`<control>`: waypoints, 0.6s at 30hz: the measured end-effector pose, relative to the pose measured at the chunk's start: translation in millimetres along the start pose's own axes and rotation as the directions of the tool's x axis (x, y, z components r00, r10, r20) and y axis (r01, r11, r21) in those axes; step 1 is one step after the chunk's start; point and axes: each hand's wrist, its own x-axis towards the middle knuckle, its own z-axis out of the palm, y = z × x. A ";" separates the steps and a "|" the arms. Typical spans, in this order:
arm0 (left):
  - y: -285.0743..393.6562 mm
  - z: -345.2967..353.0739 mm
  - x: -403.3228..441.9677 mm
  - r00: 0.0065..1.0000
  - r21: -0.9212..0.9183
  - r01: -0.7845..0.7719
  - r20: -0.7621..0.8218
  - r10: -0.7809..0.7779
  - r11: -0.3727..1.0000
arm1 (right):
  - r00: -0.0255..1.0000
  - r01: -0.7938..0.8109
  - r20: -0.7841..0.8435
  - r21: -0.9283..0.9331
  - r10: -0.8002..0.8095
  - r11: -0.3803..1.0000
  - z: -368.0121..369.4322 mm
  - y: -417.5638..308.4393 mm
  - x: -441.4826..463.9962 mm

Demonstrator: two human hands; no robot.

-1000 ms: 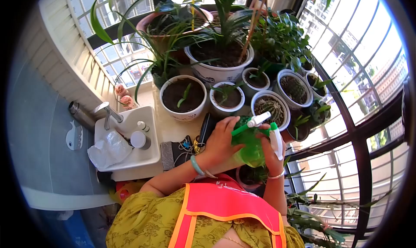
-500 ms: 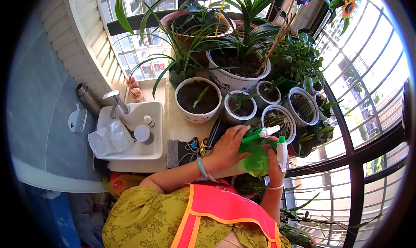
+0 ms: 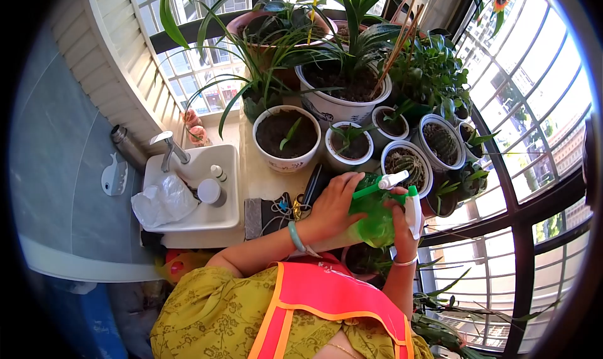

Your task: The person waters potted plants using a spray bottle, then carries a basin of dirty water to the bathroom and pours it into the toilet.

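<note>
A translucent green spray bottle (image 3: 377, 224) is held tilted between my two hands, in front of the small pots. My left hand (image 3: 333, 205), with a jade-coloured bangle on its wrist, presses its fingers and thumb against the bottle's left side. On the right side, my right hand (image 3: 404, 227) grips the bottle beside the white and green sprayer part (image 3: 412, 213). A white nozzle (image 3: 394, 179) on a green stem points up and right between the hands. Just beyond it stands a cactus in a white pot (image 3: 429, 186). My fingers hide part of the bottle.
A white sink (image 3: 229, 196) with a plastic bag (image 3: 166, 202) and a cup (image 3: 211, 192) is at left. Several potted plants, including a white pot with one seedling (image 3: 286, 161), crowd the counter's back. Cables (image 3: 282, 214) and a dark case (image 3: 312, 183) lie left of my hands. Barred windows are at right.
The view has shifted slightly. Both hands keep their hold on the spray bottle, which stays tilted in nearly the same place by the cactus pots.
</note>
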 end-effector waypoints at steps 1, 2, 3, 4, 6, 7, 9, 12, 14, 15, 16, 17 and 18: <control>0.1 0.0 0.1 1.000 0.003 -0.003 -0.007 0.003 1.000 | 1.000 -0.004 -0.003 0.001 0.004 1.000 -0.2 0.2 0.2; 0.1 -0.6 0.5 1.000 0.002 -0.002 -0.003 0.002 1.000 | 1.000 0.005 0.007 -0.004 -0.005 1.000 -0.8 0.4 0.4; -0.1 -1.2 1.0 1.000 0.006 0.002 -0.004 -0.002 1.000 | 1.000 0.015 0.015 -0.010 -0.015 1.000 -1.3 0.9 1.0; 0.2 0.1 2.4 1.000 0.004 0.003 -0.001 -0.003 1.000 | 1.000 -0.010 0.000 0.018 0.010 1.000 -0.5 2.2 2.2; 1.7 1.0 1.6 1.000 0.003 0.022 0.019 -0.022 1.000 | 0.999 -0.005 -0.035 0.056 0.007 0.998 1.6 2.2 -0.1; 1.1 1.9 2.1 0.999 0.021 0.044 0.015 -0.045 0.999 | 0.999 -0.019 -0.030 0.057 0.021 0.998 0.2 4.7 0.1; 0.2 4.1 2.9 0.998 0.003 0.031 0.045 -0.031 1.000 | 1.000 -0.010 0.000 0.065 0.010 0.998 -0.1 1.7 1.2; 2.0 2.8 3.2 0.998 0.008 0.044 0.035 -0.044 0.999 | 1.000 -0.013 0.002 0.069 0.013 0.998 -0.3 -0.5 1.1; 0.2 4.7 2.7 0.998 0.006 0.038 0.044 -0.038 0.999 | 1.000 -0.015 -0.013 0.075 0.016 0.997 0.2 1.0 0.4; -0.8 5.3 3.6 0.999 0.008 0.034 0.037 -0.034 0.999 | 1.000 -0.007 -0.007 0.100 0.007 0.995 0.3 1.9 0.7; -1.0 5.1 3.4 0.999 0.000 0.031 0.037 -0.031 1.000 | 1.000 0.003 -0.003 0.123 -0.002 0.992 0.1 2.3 0.7; -1.5 5.0 2.9 0.999 -0.005 0.018 0.049 -0.018 1.000 | 1.000 0.006 -0.021 0.120 -0.003 0.993 -0.2 2.5 0.6; -2.4 5.0 3.2 0.998 -0.005 0.022 0.055 -0.021 1.000 | 1.000 0.014 -0.001 0.097 -0.014 0.995 -0.7 2.2 0.8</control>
